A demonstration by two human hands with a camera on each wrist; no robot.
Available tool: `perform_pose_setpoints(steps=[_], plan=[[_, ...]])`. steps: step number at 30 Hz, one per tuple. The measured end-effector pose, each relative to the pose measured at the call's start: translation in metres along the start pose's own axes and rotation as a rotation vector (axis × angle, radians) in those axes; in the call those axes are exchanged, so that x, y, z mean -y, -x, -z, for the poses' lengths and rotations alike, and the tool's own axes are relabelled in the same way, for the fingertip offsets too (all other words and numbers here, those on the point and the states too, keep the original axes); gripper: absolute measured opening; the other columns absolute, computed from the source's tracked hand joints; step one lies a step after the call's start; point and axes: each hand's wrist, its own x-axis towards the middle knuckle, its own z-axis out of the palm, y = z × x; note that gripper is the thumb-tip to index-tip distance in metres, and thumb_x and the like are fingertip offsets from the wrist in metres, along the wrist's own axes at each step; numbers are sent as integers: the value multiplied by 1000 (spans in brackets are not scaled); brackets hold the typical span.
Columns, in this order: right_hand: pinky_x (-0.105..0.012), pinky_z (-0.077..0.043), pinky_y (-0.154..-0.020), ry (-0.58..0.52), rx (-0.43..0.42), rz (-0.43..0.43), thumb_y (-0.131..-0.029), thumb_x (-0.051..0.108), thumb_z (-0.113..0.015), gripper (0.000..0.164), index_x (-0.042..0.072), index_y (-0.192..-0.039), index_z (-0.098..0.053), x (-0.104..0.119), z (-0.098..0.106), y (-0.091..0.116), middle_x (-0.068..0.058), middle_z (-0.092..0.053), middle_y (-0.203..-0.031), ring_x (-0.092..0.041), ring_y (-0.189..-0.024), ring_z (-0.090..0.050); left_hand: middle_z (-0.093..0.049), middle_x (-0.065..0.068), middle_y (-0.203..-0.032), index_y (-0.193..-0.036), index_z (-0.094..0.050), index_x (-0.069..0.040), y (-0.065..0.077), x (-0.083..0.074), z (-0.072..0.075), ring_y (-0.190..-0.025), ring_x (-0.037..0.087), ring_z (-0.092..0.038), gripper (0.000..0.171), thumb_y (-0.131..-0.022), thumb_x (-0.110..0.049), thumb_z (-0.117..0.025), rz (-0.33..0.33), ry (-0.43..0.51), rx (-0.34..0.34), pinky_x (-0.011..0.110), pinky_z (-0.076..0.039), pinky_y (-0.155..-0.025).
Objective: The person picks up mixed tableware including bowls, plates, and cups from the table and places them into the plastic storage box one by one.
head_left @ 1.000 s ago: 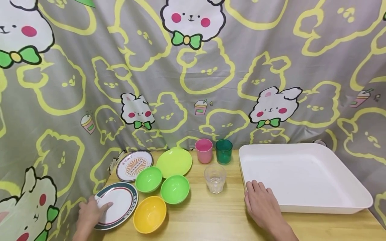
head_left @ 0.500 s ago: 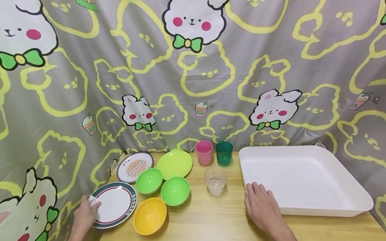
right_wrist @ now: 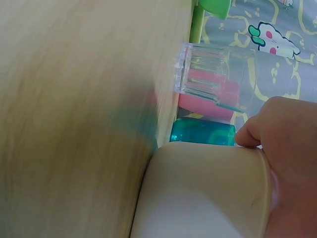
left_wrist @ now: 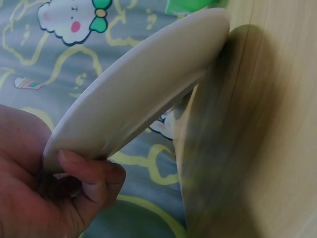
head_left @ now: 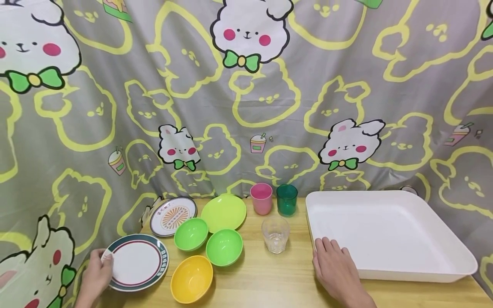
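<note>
At the lower left, my left hand (head_left: 95, 271) holds the rim of a white plate (head_left: 135, 262) with a dark green and red border. In the left wrist view the plate's underside (left_wrist: 129, 94) shows, tilted, its far edge close over the table and the fingers curled under the near rim. My right hand (head_left: 336, 267) grips the left wall of a large white tray (head_left: 389, 235), near its front corner. The right wrist view shows the thumb (right_wrist: 251, 133) against the wall's outer side.
Right of the plate are an orange bowl (head_left: 191, 280), two green bowls (head_left: 224, 248), a lime plate (head_left: 223, 211) and a patterned plate (head_left: 173, 216). A clear glass (head_left: 275, 235), pink cup (head_left: 262, 199) and green cup (head_left: 286, 200) stand mid-table. A patterned curtain (head_left: 215, 107) hangs behind.
My left hand has shifted left with the bordered plate, drawing it away from the orange bowl; its thumb now lies at the rim. My right hand stays on the tray.
</note>
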Motion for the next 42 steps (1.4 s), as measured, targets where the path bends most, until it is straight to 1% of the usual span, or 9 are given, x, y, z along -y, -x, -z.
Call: perform_pose_setpoints(steps=[4, 11, 17, 21, 26, 30, 33, 37, 42], plan=[[-28, -25, -55, 8, -18, 10, -97, 20, -55, 16, 13, -87, -46, 0, -1, 1, 1, -34, -77, -18, -69, -34, -32, 45, -138, -142, -20, 16, 0, -1, 5, -128, 65, -31, 48, -110, -19, -25, 57, 41, -6, 71, -29, -105], [-27, -23, -55, 13, -46, 22, -96, 20, -57, 16, 12, -87, -45, -1, -2, 2, 2, -32, -77, -17, -67, -32, -36, 45, -138, -143, -24, 11, 1, -8, 13, -125, 65, -36, 46, -109, -19, -29, 30, -13, -43, 71, -33, -100], [-26, -20, -55, 13, -82, 39, -95, 20, -56, 17, 13, -86, -44, 0, -3, 2, 3, -30, -76, -16, -67, -30, -34, 45, -140, -148, -20, 12, -1, -18, 20, -128, 64, -35, 53, -110, -25, -26, 67, 1, -15, 71, -32, -103], [-25, -20, -55, 11, -95, 42, -95, 19, -56, 16, 13, -86, -44, 0, -3, 2, 3, -30, -76, -15, -67, -30, -32, 44, -144, -150, -20, 10, 1, -30, 22, -132, 61, -33, 55, -110, -27, -27, 47, 51, -28, 70, -32, -104], [-26, -21, -55, 9, -80, 31, -95, 19, -57, 15, 13, -87, -46, 0, -3, 3, 3, -31, -77, -15, -68, -30, -29, 43, -150, -153, -20, 7, 1, -53, 17, -138, 55, -31, 55, -111, -28, -25, 34, 198, -45, 67, -29, -111], [-26, -22, -55, 0, -24, 10, -97, 20, -55, 15, 13, -88, -46, -1, -2, 2, 3, -32, -78, -16, -69, -31, -35, 41, -145, -151, -22, 8, 1, -67, 9, -123, 41, -46, 52, -111, -25, -25, 3, 271, -67, 30, -45, -97], [-26, -23, -54, -5, 11, -5, -99, 20, -55, 16, 14, -88, -46, 1, -2, 5, 2, -33, -78, -16, -69, -31, -37, 39, -142, -150, -22, 10, 3, -76, 4, -103, 11, -54, 50, -111, -22, -24, -39, 321, -63, 8, -42, -73], [-26, -23, -54, -7, 0, -5, -97, 20, -57, 15, 13, -89, -46, 1, -1, 6, 3, -33, -77, -16, -69, -32, -38, 37, -136, -148, -22, 11, 6, -90, -2, -81, -7, -52, 48, -112, -21, -23, -86, 407, -44, 9, -49, -66], [-26, -24, -56, -17, 2, -2, -98, 20, -56, 15, 13, -89, -46, 1, -1, 3, 3, -33, -78, -16, -70, -32, -40, 33, -131, -147, -23, 9, 10, -111, -11, -72, 0, -58, 46, -112, -21, -25, -89, 494, -35, 16, -53, -61]])
